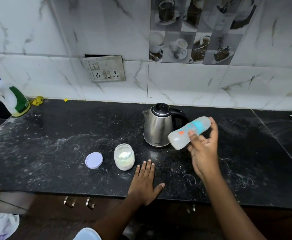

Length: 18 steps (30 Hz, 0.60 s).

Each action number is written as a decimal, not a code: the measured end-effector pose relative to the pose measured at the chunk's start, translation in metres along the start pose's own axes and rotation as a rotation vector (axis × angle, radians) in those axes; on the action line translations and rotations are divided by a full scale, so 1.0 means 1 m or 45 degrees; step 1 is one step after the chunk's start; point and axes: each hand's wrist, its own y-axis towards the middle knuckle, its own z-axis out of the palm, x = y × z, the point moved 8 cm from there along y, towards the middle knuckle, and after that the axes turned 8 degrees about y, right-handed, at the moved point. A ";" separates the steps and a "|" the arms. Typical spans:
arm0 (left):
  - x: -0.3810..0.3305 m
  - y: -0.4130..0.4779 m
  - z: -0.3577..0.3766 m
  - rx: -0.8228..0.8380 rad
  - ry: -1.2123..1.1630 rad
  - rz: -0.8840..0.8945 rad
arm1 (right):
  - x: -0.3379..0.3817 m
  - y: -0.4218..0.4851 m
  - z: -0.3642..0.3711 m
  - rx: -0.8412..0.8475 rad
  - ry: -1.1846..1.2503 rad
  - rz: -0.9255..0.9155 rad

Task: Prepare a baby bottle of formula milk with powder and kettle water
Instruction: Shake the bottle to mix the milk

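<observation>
Your right hand (203,149): raised above the worktop and grasping the bottle, with the thumb laid across its near side and the fingers curled behind it.
Baby bottle (183,134): a translucent, cloudy plastic bottle with a teal band and a small orange mark. You hold it tilted in the air, its lower end to the left and its upper end to the right. It overlaps the right flank of the kettle in this view. Motion blur hides which end is the mouth.
Your left hand (146,184): released, palm down on the worktop near its front edge, fingers straight and the thumb spread to the right. It holds nothing, and its fingertips lie just beside the jar.
Powder jar (124,159): a small clear round jar, upright and uncovered, with white powder inside. It stands left of your left hand's fingertips.
Jar lid (94,160): a pale lilac round plastic lid, lying flat just left of the jar and apart from it.
Kettle (159,127): a brushed steel electric kettle with a black lid and black handle. It stands behind the jar, spout to the left, with its lid down.
Worktop (55,135): black speckled stone, marked with white streaks and rings.
Cleaner bottle (10,96): a white plastic bottle with a blue cap and a green label, at the far left rear corner.
Switch plate (105,68): a grimy socket panel on the white marble-pattern wall tiles.
</observation>
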 end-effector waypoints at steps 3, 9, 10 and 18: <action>0.001 0.003 0.006 0.002 0.021 -0.010 | -0.023 -0.029 0.035 0.373 -0.198 0.219; 0.000 0.001 0.004 0.010 0.014 -0.003 | 0.001 -0.014 0.022 0.138 0.081 0.131; 0.000 0.001 0.004 0.009 0.016 -0.001 | -0.001 -0.019 0.029 0.268 -0.040 0.185; 0.000 0.003 0.005 -0.010 0.037 -0.013 | 0.013 -0.024 0.030 0.373 -0.148 0.190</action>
